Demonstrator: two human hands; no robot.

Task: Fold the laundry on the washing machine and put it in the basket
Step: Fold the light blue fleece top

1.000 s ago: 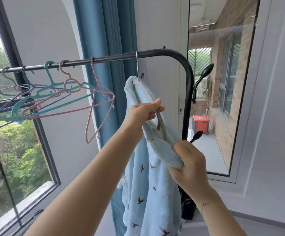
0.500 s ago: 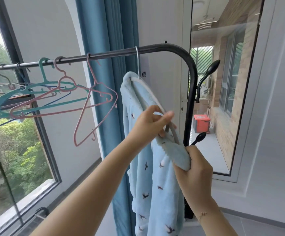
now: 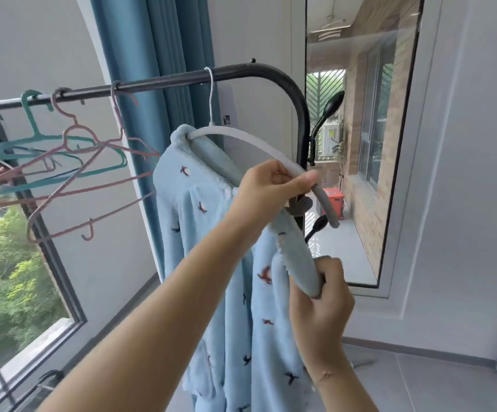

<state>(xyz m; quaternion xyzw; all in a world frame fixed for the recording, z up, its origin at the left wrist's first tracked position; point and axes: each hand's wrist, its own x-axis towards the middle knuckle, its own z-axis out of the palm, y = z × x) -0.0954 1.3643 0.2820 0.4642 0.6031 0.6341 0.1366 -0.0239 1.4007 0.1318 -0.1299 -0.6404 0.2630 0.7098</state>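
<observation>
Two hands work at centre frame. The left hand [image 3: 266, 188] grasps the bare arm of a white padded hanger [image 3: 274, 153], hooked on the black rack rail [image 3: 164, 81]. Lower right of it, the right hand [image 3: 320, 304] clenches the collar edge of the pale blue bird-print garment [image 3: 211, 248], whose far shoulder is on the hanger. Empty hangers [image 3: 71, 162] crowd the left side, before a teal curtain [image 3: 152, 40].

Left hand [image 3: 266, 188]: I see it gripping the white hanger [image 3: 259, 144] arm.
Right hand [image 3: 320, 295]: I see it clutching the blue garment [image 3: 211, 248] collar.
Rail [image 3: 158, 83]: carries 1 loaded hanger.
</observation>
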